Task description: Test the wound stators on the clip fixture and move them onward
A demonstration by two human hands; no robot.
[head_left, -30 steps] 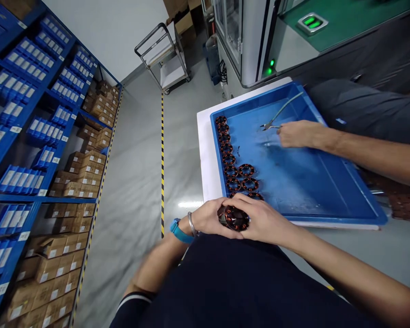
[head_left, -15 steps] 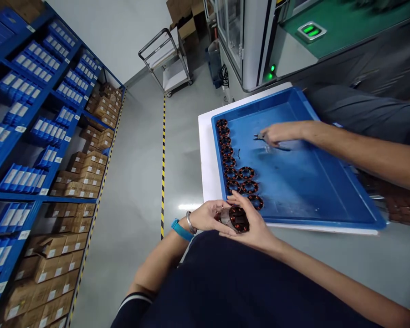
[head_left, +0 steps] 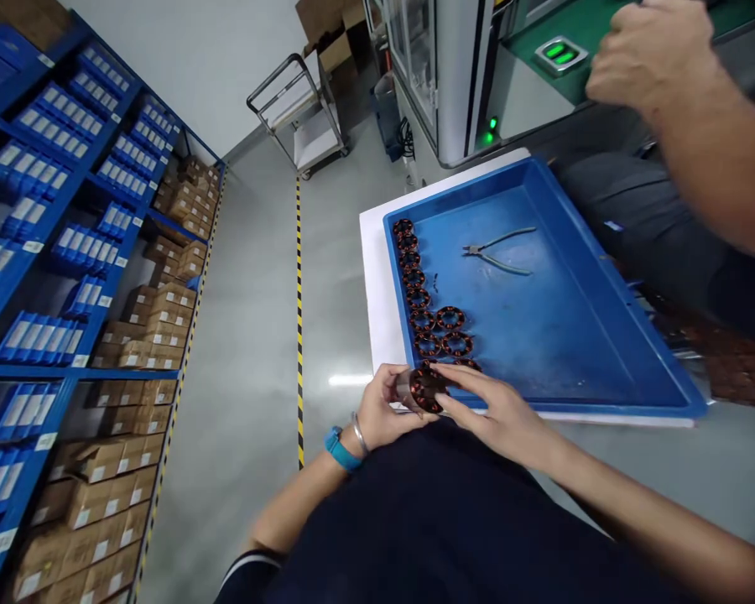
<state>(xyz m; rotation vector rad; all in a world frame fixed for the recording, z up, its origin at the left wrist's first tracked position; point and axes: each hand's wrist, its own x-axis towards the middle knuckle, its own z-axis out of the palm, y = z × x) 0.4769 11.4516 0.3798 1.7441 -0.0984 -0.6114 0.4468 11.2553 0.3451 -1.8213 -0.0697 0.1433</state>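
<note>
Close to my body, my left hand (head_left: 381, 411) wraps round a wound motor stator (head_left: 426, 389) with a dark core and copper coils. The thumb and fingers of my right hand (head_left: 500, 411) grip its right end. Just beyond my hands is a blue tray (head_left: 591, 294). Several ring-shaped stators (head_left: 451, 318) line its left side, and my fingers partly cover the nearest ones. In the tray's upper part lie cutting pliers (head_left: 476, 250) with their handles spread. Small dark scraps (head_left: 435, 283) are beside the row.
A co-worker's arm (head_left: 698, 109) reaches over the green-topped machine (head_left: 522, 92) at upper right. The tray rests on a white board (head_left: 377, 294). Blue shelving (head_left: 69, 369) with boxes stands left, a trolley (head_left: 318, 138) at the back. Striped tape (head_left: 299, 319) marks the floor.
The co-worker's hand has let go of the pliers, left them in the tray and moved up right to the machine. My right hand has shifted its grip to the stator's right end.
</note>
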